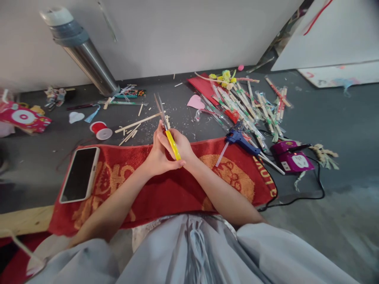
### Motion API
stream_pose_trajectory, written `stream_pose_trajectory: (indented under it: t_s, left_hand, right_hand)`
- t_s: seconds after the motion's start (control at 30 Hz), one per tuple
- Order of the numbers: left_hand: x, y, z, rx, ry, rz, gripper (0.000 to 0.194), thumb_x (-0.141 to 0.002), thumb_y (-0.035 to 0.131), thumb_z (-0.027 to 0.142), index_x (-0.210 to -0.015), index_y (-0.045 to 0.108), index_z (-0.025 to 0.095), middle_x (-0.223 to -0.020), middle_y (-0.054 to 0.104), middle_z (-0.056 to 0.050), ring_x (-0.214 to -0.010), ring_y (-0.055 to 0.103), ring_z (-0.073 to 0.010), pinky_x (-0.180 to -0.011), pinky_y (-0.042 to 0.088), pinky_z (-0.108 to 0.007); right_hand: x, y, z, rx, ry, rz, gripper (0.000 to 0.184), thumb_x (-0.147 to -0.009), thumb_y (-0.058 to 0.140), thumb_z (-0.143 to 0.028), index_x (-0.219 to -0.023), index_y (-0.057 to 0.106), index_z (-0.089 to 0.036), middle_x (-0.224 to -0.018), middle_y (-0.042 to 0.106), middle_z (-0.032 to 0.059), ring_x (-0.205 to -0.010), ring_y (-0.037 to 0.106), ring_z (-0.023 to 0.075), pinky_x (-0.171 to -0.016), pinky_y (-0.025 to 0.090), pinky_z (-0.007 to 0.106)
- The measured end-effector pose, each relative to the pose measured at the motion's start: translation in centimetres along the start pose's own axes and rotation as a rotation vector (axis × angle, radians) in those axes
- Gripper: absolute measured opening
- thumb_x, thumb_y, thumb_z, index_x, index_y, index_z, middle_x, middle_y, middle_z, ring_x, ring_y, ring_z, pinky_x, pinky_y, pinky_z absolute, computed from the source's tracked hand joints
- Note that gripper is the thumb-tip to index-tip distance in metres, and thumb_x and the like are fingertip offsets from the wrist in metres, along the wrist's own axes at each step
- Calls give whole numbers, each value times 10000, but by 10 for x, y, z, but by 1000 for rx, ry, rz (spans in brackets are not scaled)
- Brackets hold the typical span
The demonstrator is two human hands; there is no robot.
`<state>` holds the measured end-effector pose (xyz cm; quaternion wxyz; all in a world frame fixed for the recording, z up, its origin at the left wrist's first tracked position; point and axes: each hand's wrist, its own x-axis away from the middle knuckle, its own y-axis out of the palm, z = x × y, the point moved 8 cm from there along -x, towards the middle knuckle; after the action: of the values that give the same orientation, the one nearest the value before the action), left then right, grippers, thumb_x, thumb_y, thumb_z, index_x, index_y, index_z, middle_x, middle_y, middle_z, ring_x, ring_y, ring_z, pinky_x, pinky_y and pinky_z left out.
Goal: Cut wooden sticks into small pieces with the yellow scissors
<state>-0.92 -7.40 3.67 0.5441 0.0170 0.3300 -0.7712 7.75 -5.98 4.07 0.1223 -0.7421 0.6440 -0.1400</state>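
Observation:
A pair of scissors (172, 145) with a yellow handle stands between my hands, its blades pointing away from me and slightly parted. My left hand (158, 154) is closed against it from the left, its thumb reaching across to the handle's lower end. From the other side my right hand (183, 148) wraps around the handle, with its fingers partly hidden. A thin wooden stick (137, 123) runs from the left up to the blades; whether fingers touch it is hidden. Short cut sticks (130, 136) and pale crumbs lie on the grey table around it.
A red towel (177, 189) lies under my forearms, with a phone (79, 174) on its left. A blue glue gun (242, 142) and purple power socket (291, 157) are right; wrapped sticks (239, 100) pile behind. A steel thermos (89, 59) and red thread spool (100, 130) stand left.

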Motion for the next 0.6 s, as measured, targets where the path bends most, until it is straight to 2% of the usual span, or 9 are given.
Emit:
stream_pose_trajectory:
  t_s: [0.13, 0.3, 0.47, 0.6]
  left_hand:
    - [-1, 1, -2, 16, -16, -4, 1230, -581, 724, 764, -1525, 135, 238, -1550, 250, -189, -1465, 252, -357, -1208, 251, -541]
    - [0, 8, -7, 79, -48, 7, 1231, -587, 704, 779, -1523, 106, 248, -1547, 241, -181, -1460, 269, -350, -1196, 286, -528]
    - [0, 8, -5, 31, -32, 67, 1229, -563, 723, 779, -1507, 131, 259, -1521, 267, -180, -1432, 303, -358, -1194, 276, -546]
    - [0, 4, -3, -20, -3, 130, 1215, -544, 747, 765, -1482, 172, 250, -1488, 289, -184, -1414, 317, -365, -1183, 286, -555]
  right_hand:
    - [-1, 0, 3, -49, 22, 15, 416, -821, 545, -623, -899, 566, -216, -867, 682, 34, -775, 635, 202, -673, 452, 303]
    - [1, -3, -2, -73, -16, 23, 374, -810, 584, -589, -822, 568, -215, -817, 679, 35, -752, 630, 197, -674, 463, 305]
    - [2, -3, -7, -72, -66, 12, 401, -823, 553, -611, -791, 588, -212, -765, 664, 20, -713, 628, 187, -658, 471, 298]
    - [4, -2, -11, 6, -114, 8, 428, -881, 470, -604, -845, 629, -208, -783, 679, 16, -728, 643, 171, -646, 475, 266]
